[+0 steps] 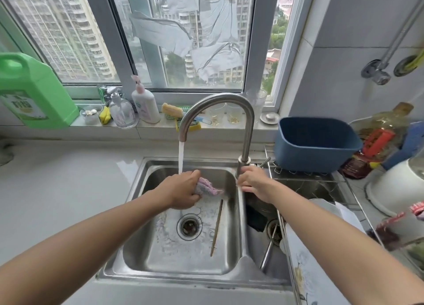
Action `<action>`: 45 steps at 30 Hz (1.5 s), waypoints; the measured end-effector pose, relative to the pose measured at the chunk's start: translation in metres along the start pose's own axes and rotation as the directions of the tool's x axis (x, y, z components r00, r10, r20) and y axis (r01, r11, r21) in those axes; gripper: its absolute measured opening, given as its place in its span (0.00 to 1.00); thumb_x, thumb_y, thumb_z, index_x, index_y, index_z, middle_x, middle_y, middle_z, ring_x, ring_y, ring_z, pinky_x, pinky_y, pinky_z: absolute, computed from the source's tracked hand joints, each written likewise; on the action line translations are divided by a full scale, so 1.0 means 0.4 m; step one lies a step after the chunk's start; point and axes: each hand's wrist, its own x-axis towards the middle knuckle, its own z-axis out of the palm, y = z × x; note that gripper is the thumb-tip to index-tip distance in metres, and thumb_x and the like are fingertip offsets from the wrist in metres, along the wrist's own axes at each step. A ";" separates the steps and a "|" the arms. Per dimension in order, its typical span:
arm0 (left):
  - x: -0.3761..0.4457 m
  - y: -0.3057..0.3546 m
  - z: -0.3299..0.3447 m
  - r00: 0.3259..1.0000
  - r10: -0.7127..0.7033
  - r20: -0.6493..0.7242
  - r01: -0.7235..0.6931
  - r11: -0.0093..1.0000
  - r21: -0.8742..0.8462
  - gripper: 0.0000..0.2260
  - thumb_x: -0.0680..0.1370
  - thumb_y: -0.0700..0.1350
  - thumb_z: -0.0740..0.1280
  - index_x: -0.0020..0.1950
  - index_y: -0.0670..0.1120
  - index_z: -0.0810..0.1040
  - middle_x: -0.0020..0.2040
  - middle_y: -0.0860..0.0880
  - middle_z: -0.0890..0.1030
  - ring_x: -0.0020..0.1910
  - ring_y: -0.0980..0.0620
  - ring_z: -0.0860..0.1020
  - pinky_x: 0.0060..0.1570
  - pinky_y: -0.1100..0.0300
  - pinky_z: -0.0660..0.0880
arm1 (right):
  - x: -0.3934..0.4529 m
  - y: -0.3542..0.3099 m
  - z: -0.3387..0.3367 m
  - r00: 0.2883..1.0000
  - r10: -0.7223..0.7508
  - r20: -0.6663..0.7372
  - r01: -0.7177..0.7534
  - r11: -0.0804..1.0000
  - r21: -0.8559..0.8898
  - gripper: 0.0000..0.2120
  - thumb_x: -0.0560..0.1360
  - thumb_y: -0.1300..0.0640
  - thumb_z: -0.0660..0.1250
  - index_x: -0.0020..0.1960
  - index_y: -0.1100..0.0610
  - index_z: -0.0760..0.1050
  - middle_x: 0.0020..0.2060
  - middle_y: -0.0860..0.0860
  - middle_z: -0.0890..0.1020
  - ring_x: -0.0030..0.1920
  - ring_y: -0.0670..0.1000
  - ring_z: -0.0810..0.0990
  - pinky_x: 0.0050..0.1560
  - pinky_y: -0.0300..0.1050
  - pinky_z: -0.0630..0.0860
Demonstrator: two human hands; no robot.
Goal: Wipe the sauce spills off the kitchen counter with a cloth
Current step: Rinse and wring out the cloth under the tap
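Green plastic jug (29, 93) stood far left on the sill, then a small clear tub (90, 115) with bits inside, clear pump bottle (121, 112), white pump bottle (145, 102), yellow sponges (172, 109), two glasses (226, 115) with amber dregs. White counter (57, 185) lay left of the steel double sink (137, 254). Left basin held running water from the curved steel faucet (218, 102), foam, a drain strainer (189, 226), one thin brown chopstick (216, 226). Left hand (181, 192) gripped the bunched pink-purple cloth (207, 188) under the stream, over the left basin. Right hand (254, 182) curled round the faucet base. Right basin held dark dishes, partly hidden by the arm. Blue plastic bin (314, 144) sat on a wire rack; oil bottle (385, 130) and white bowl (394, 187) far right.
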 end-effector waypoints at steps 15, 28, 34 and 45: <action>0.007 -0.013 -0.013 0.993 -0.065 -0.096 0.057 0.995 -0.087 0.10 0.76 0.54 0.62 0.49 0.50 0.65 0.46 0.51 0.74 0.43 0.48 0.75 0.42 0.53 0.71 | 0.119 -0.014 -0.122 0.928 0.091 -0.360 0.003 0.968 0.251 0.14 0.69 0.68 0.64 0.55 0.65 0.75 0.59 0.58 0.75 0.61 0.56 0.72 0.58 0.48 0.63; 0.012 -0.014 -0.015 0.995 -0.087 -0.051 0.075 0.977 -0.201 0.11 0.75 0.55 0.65 0.50 0.51 0.68 0.48 0.51 0.76 0.47 0.49 0.76 0.47 0.52 0.74 | 0.076 -0.057 0.026 0.952 -0.008 -0.305 0.008 1.000 0.001 0.26 0.70 0.66 0.63 0.68 0.65 0.65 0.57 0.58 0.73 0.47 0.53 0.75 0.44 0.44 0.73; 0.002 -0.031 -0.029 0.996 0.079 -0.034 -0.084 0.976 -0.200 0.17 0.73 0.55 0.73 0.59 0.51 0.76 0.49 0.54 0.71 0.52 0.52 0.69 0.51 0.58 0.68 | -0.019 -0.030 0.159 0.990 0.005 0.144 -0.028 0.987 0.158 0.35 0.74 0.34 0.64 0.71 0.57 0.68 0.63 0.57 0.77 0.61 0.60 0.77 0.59 0.62 0.76; -0.046 -0.054 -0.098 0.927 0.192 -0.321 -0.294 0.905 -0.307 0.26 0.69 0.45 0.79 0.62 0.44 0.73 0.47 0.51 0.79 0.45 0.51 0.78 0.48 0.56 0.77 | -0.100 -0.073 0.184 0.769 0.026 0.639 -0.098 0.992 0.077 0.15 0.72 0.72 0.67 0.43 0.55 0.68 0.31 0.51 0.70 0.27 0.45 0.67 0.25 0.35 0.59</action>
